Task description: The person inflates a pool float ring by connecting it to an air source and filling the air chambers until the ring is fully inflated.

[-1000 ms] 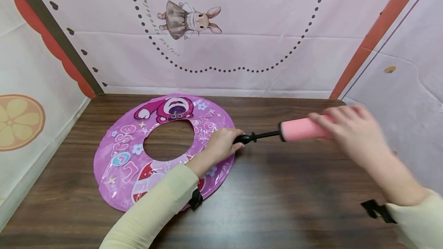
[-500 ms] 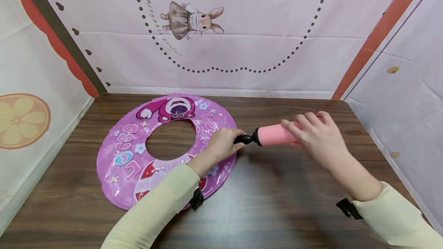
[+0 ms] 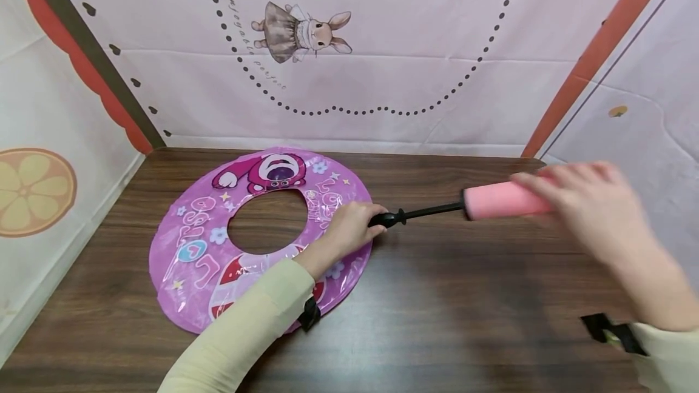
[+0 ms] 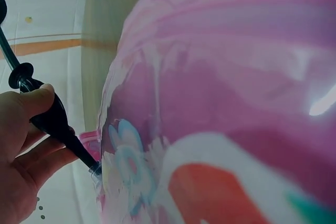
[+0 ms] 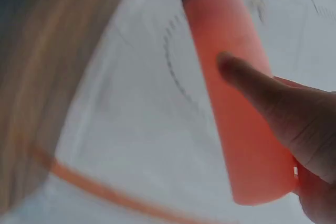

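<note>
A purple swim ring (image 3: 180, 229) with cartoon prints lies on the table, puffed up with air. At its right side my left hand (image 3: 352, 226) pinches the black nozzle end (image 4: 50, 114) of a hand pump; in the left wrist view the tip meets a clear valve on the ring's edge. My right hand (image 3: 595, 211) grips the pump's pink barrel (image 5: 231, 93), thumb along its side. Between the two hands the thin black rod (image 3: 434, 210) shows, drawn far out of the barrel. Part of the barrel is hidden behind my right fingers.
The brown wooden table (image 3: 437, 320) runs up to a pale pink printed cloth (image 3: 409, 77) at the back. Similar cloth walls stand at the left and right. Black straps sit at both sleeve cuffs.
My right hand first pushed the pink barrel left against the nozzle end, then pulled it back right, baring the rod again. My left hand and the ring stay in place.
</note>
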`<state>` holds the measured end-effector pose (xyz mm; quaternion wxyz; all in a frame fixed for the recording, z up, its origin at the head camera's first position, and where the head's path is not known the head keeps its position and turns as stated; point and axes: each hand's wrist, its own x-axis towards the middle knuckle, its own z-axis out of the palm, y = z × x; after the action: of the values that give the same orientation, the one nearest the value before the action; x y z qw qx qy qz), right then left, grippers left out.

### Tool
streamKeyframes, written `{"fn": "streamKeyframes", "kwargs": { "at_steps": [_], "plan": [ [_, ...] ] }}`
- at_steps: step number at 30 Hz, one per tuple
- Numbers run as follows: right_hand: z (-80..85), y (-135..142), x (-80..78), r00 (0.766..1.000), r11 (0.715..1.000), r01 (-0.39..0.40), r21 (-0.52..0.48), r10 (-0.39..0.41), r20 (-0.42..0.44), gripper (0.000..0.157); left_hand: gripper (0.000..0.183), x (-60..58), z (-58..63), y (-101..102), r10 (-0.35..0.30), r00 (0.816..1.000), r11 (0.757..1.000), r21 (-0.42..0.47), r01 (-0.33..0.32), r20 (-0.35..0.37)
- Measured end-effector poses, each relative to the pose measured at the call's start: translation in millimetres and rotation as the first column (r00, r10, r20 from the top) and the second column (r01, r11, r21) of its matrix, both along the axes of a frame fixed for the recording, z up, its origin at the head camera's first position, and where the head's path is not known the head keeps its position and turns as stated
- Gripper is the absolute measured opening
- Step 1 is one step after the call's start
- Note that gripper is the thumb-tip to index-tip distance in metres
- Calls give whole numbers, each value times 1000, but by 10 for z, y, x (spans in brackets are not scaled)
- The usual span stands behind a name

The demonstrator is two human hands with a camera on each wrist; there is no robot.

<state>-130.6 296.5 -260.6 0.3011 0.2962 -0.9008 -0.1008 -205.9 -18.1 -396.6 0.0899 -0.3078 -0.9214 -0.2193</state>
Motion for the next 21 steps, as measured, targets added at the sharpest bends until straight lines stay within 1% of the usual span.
{"fn": "streamKeyframes", "kwargs": {
  "at_steps": [1, 2, 5, 7, 10, 12, 15, 18, 21],
  "plan": [
    [-59, -104, -33, 1000, 1000, -13, 15, 13, -8, 45, 31, 3, -1, -1, -4, 1000, 1000, 2, 4, -7],
    [-119, -208, -67, 1000, 999, -28, 29, 28, -10, 55, 31, 4, -1, 0, -10, 1000, 1000, 7, 10, -17],
    [-291, -501, -170, 994, 995, -76, 60, 81, -70, 50, 30, 7, -9, -1, -24, 998, 999, 34, 26, -51],
    [-359, -639, -205, 989, 994, -90, 69, 97, -109, 51, 29, 5, -17, -3, -27, 997, 998, 50, 31, -73],
    [-420, -748, -214, 987, 993, -95, 71, 103, -126, 54, 29, 4, -23, -7, -27, 997, 997, 67, 32, -77],
    [-436, -756, -205, 988, 993, -93, 76, 102, -116, 54, 28, 3, -18, -7, -25, 998, 998, 64, 29, -63],
    [-414, -678, -180, 992, 993, -88, 75, 95, -89, 54, 28, -1, -1, -5, -23, 999, 999, 48, 25, -31],
    [-332, -527, -147, 994, 994, -84, 68, 88, -60, 55, 29, -5, 18, -7, -20, 1000, 999, 27, 20, -5],
    [-195, -339, -97, 998, 997, -59, 45, 60, -22, 58, 30, -7, 27, -15, -15, 1000, 1000, 7, 15, 10]
  ]
}}
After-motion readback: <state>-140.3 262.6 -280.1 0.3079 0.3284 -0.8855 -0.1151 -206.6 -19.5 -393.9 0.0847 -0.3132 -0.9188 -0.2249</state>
